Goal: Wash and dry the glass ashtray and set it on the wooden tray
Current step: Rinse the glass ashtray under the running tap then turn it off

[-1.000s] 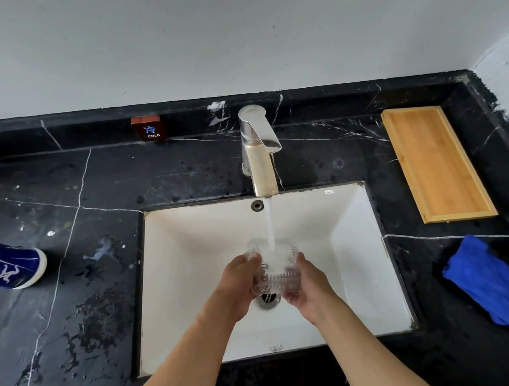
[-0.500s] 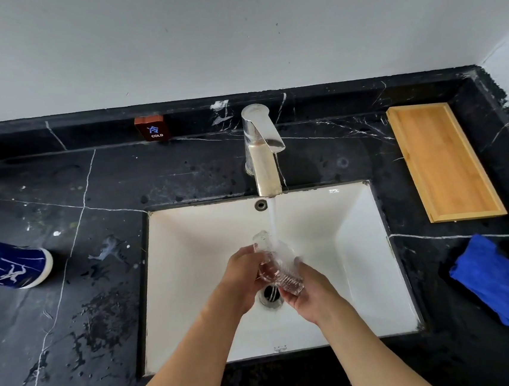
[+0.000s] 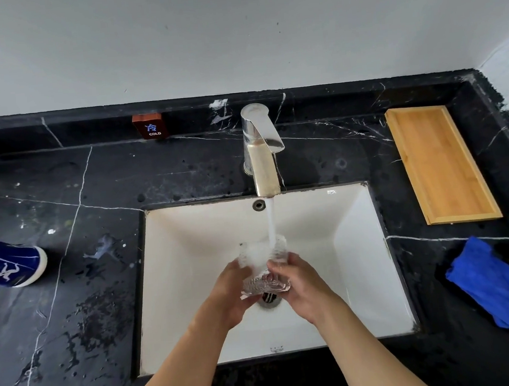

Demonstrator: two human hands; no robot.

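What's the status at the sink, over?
Left hand and right hand both grip the glass ashtray under the running faucet. Not dried yet. Wooden tray bare, blue cloth beside it; nothing in the way.

Plain grey wall (image 3: 231,33) behind a black marble countertop (image 3: 71,304) — white-veined, water-spotted.

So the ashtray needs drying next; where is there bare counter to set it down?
Bare counter lies between the faucet and wooden tray, whose bed is bare too. Left of the sink, it is free but wet. The blue cloth crowds the near right.
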